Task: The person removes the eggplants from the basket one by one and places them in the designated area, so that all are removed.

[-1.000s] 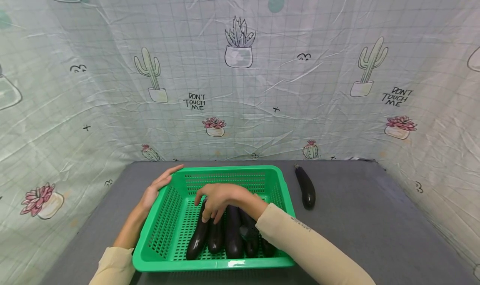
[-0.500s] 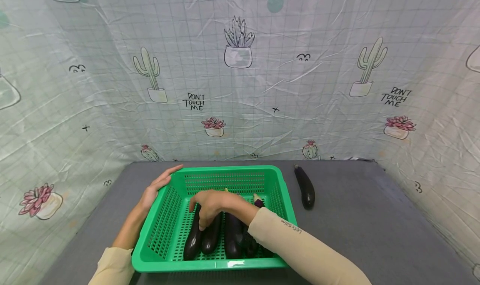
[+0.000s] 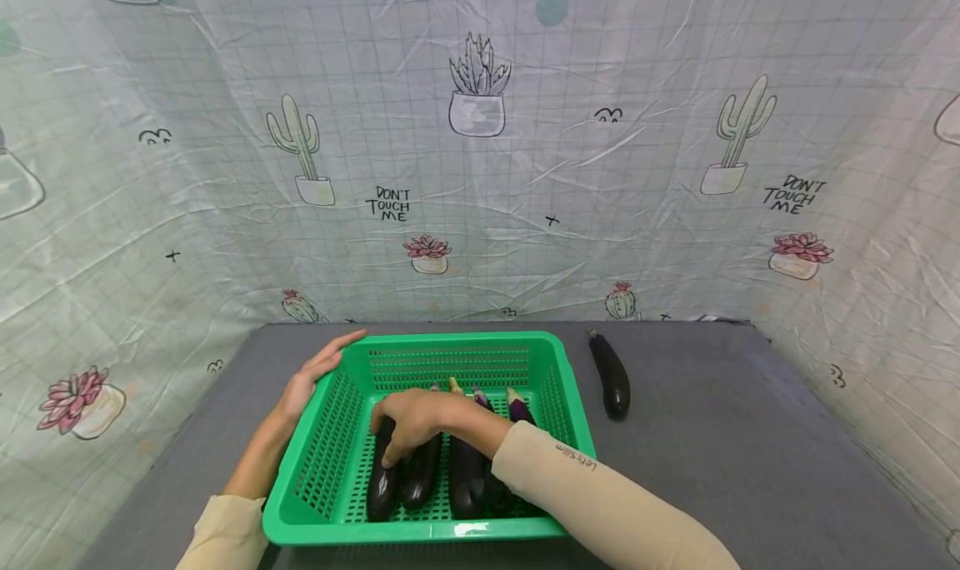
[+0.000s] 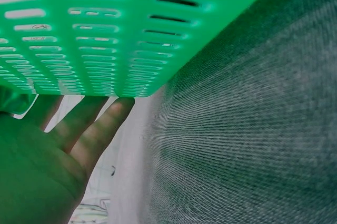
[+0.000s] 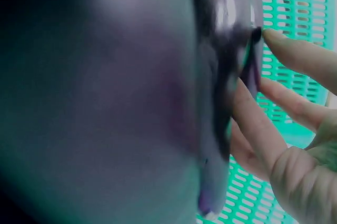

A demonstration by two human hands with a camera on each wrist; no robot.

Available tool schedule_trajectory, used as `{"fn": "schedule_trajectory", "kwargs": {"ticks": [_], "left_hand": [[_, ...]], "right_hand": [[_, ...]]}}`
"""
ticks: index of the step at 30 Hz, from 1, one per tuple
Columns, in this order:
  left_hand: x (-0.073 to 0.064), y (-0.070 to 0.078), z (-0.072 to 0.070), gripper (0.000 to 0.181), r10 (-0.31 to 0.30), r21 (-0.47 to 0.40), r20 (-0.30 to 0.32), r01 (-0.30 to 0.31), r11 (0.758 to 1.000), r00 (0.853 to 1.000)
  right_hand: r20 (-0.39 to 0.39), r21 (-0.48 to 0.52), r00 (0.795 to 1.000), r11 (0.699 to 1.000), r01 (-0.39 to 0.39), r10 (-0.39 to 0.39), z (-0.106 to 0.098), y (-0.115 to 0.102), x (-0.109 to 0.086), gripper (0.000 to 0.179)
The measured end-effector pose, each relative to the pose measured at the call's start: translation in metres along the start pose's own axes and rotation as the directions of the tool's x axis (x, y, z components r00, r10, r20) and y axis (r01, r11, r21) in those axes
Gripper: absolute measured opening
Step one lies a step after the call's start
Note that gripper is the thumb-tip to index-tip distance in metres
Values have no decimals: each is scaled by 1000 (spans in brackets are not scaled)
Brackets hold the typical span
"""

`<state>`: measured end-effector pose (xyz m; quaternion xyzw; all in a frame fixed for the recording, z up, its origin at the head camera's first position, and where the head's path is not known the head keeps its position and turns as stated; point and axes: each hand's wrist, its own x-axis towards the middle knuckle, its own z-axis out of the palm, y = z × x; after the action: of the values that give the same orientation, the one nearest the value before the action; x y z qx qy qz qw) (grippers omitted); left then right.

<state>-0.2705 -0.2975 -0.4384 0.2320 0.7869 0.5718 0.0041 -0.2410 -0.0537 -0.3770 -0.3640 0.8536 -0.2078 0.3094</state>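
A green perforated plastic basket (image 3: 315, 535) holds several dark eggplants lying side by side. My left hand (image 3: 302, 387) rests against the basket's left side, its straight fingers reaching toward the far left corner. Those fingers (image 4: 97, 134) touch the outside of the basket wall in the left wrist view. Inside the basket, my right hand (image 3: 414, 420) grips the upper part of the leftmost eggplant (image 3: 382, 495), thumb on one side and fingers on the other. Just right of it lies another eggplant (image 3: 420, 482). In the right wrist view a blurred eggplant (image 5: 105, 103) hides much of the scene.
One eggplant (image 3: 611, 377) lies outside the basket, to its right, on the grey tabletop (image 3: 712, 445). A patterned plastic sheet (image 3: 525, 178) hangs behind and along both sides of the table.
My right hand has moved left in the basket, from above the middle eggplants to the leftmost one. The two leftmost eggplants have shifted slightly left. My left hand has stayed put.
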Motion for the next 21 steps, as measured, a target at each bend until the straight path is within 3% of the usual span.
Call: {"fn": "schedule_trajectory", "kwargs": {"ticks": [10,21], "left_hand": [[0,0,-1,51,9,17,-6,-9,1000,1000],[1,-1,-2,52,3,15,2,-3,1000,1000]], "right_hand": [[52,220,998,975,24,-36,4,3,2,45],[53,416,998,909,10,-35,9,6,5,45]]}}
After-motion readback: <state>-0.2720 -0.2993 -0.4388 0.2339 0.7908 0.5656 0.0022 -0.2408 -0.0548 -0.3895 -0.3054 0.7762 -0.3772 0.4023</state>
